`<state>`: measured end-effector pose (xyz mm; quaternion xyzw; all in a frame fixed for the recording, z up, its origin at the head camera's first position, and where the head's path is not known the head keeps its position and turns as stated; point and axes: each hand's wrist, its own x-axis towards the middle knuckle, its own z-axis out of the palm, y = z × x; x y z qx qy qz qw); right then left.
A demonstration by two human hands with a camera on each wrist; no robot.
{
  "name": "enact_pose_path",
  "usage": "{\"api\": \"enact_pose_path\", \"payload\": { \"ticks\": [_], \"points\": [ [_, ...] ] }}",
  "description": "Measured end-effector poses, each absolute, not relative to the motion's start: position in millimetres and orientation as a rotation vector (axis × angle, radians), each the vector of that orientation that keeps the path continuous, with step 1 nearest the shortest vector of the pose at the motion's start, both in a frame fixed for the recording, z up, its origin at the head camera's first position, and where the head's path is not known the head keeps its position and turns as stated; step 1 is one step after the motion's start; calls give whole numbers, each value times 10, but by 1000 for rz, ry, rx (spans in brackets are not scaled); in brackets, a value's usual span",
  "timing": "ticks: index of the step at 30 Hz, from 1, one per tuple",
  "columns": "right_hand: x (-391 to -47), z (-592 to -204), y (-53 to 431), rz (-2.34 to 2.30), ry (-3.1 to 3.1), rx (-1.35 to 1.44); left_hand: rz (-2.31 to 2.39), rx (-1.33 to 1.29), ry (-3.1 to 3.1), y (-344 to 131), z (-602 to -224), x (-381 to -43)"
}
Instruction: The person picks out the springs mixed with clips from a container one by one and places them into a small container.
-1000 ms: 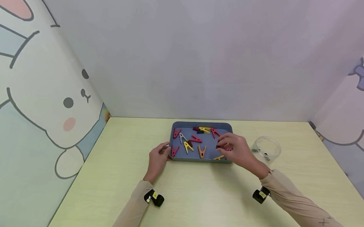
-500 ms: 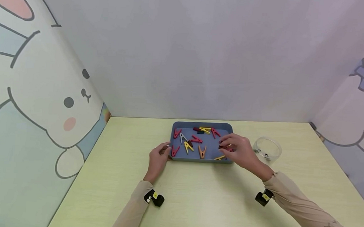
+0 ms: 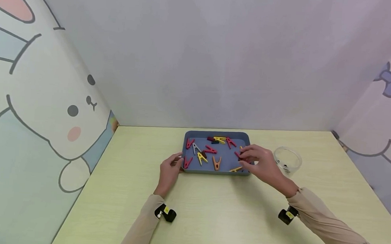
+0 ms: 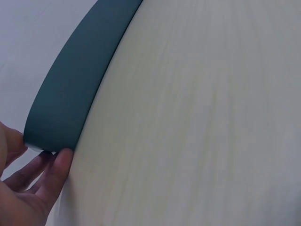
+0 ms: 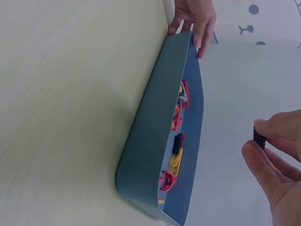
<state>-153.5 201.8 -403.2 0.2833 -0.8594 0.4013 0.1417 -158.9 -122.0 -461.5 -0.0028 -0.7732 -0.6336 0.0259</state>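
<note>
Several V-shaped plastic clips, such as the orange clip (image 3: 217,163) and a yellow clip (image 3: 201,158), lie in a blue-grey tray (image 3: 226,158). My left hand (image 3: 169,172) grips the tray's left end between thumb and fingers. Over the tray's right part, my right hand (image 3: 261,165) pinches a small black ridged piece (image 5: 259,137) between thumb and fingertips. A similar black ridged piece (image 5: 178,143) lies among the clips in the right wrist view. Red clips near the tray's right end are partly hidden by the right hand.
A clear round container (image 3: 290,170) with a few small dark pieces inside stands right of the tray. The pale wooden table (image 3: 203,212) reaches back to a light wall (image 3: 219,63). Walls with cartoon drawings stand at both sides.
My right hand has shifted slightly to the right over the tray, uncovering part of a red clip near its fingertips. My left hand stays on the tray's left end.
</note>
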Motion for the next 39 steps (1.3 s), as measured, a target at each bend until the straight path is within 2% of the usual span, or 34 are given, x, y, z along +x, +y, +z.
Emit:
{"api": "enact_pose_path", "payload": {
  "ticks": [13, 20, 39],
  "points": [
    [-1502, -4054, 2099, 1148, -2462, 767, -1956, 6, -2387, -1241, -4544, -1525],
    [-1469, -4057, 2185, 1175, -2449, 746, -1933, 57, -2369, -1302, -4938, -1689],
    [-1416, -4039, 2328, 1137, -2440, 681, -1938, 15, -2351, -1266, -4941, -1697]
  ]
}}
